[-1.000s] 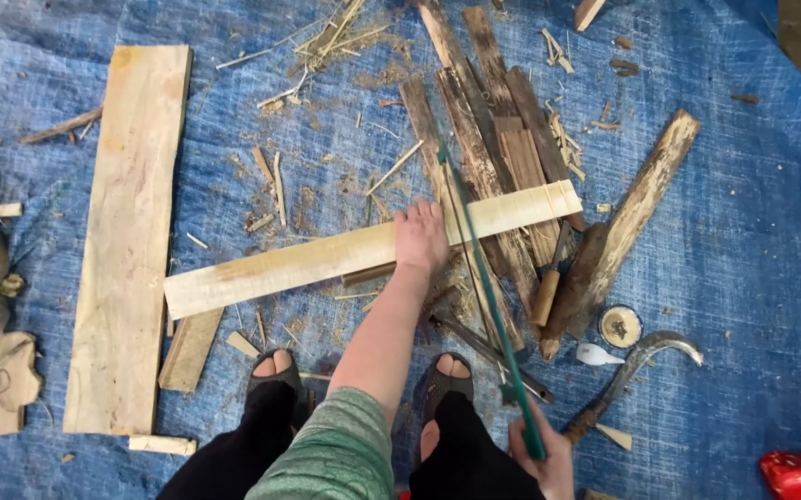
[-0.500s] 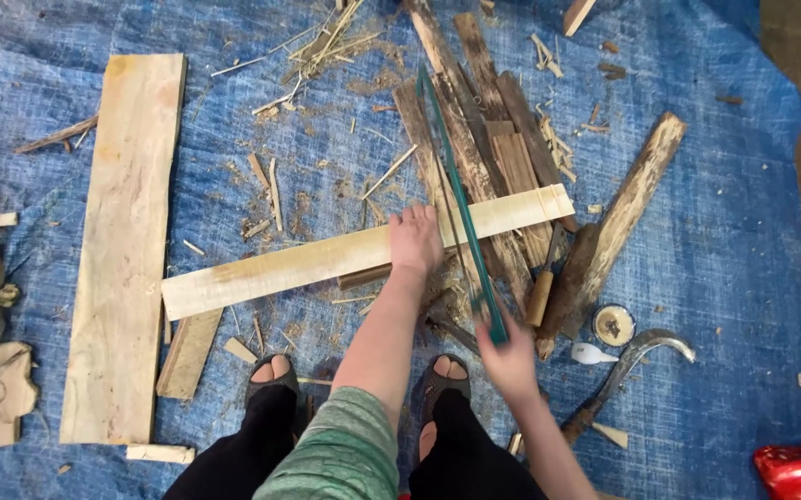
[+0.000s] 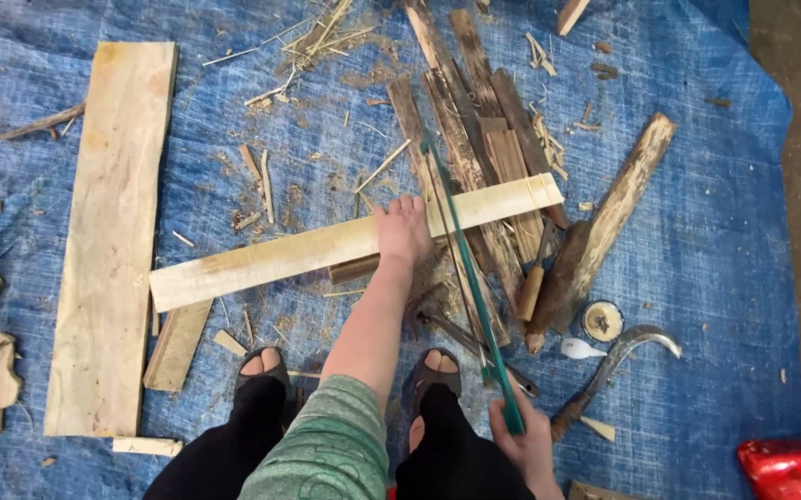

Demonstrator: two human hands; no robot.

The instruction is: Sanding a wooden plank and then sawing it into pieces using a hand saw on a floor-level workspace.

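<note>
This is a rough woodworking place on the ground: a blue tarp point(image 3: 725, 241) carries planks point(image 3: 109, 241), wood scraps point(image 3: 475, 120) and a sickle point(image 3: 613, 366).

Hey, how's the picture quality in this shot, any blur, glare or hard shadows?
Head view: soft, even daylight, no glare on the blue tarp; only faint shadows under the pale plank; the green saw looks slightly motion-smeared; the wide board bows a little near the left edge.

A narrow plank point(image 3: 326, 248) lies crosswise on the tarp point(image 3: 743, 213), its right end resting on a pile of split wood point(image 3: 475, 120). A wide board point(image 3: 109, 231) lies to its left. A sickle point(image 3: 618, 366) and a round tin point(image 3: 601, 320) lie to the right, near the person's feet point(image 3: 430, 370).
</note>
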